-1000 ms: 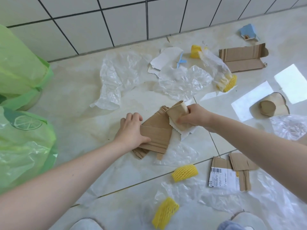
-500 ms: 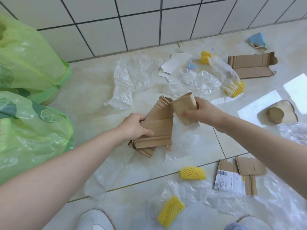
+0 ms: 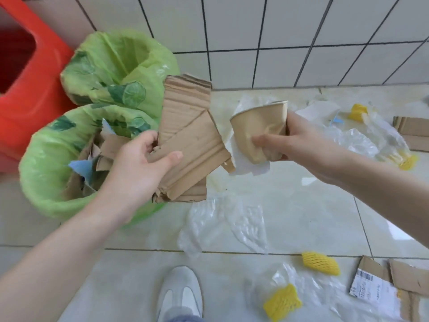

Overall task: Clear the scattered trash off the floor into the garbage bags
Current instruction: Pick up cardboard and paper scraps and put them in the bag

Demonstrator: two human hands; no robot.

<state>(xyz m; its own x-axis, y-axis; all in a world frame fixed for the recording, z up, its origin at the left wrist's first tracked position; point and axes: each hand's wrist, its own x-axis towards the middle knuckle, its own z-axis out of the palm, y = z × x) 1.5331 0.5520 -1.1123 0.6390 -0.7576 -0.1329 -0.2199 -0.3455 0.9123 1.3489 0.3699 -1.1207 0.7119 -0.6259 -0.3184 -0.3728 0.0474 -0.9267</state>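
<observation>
Carry-to-bag step in hand. The left hand (image 3: 137,168) grips a stack of folded cardboard (image 3: 188,145), thumb across its face, held up off the floor just beside the near garbage bag (image 3: 44,168). The right hand (image 3: 285,140) grasps a crumpled paper cup (image 3: 257,133) with a white scrap of paper (image 3: 246,165) pinched under it, also in the air, farther from the bags.

Near bag's mouth is open and already holds cardboard pieces and a blue scrap. The far garbage bag (image 3: 116,59), against the tiled wall, gapes open, with no contents in sight. A red bin (image 3: 30,73) stands at the left.

Next move, by judgement: swing the cardboard leftward over the near bag's rim and let go, then the cup. The stack is wide against that part-filled mouth; an edge may catch the thin rim.

Floor room: a shoe (image 3: 181,296) near the lower edge; plastic film (image 3: 222,226) just ahead of it, a slip risk. Yellow foam nets (image 3: 321,266) and more cardboard still lie toward the right edge.
</observation>
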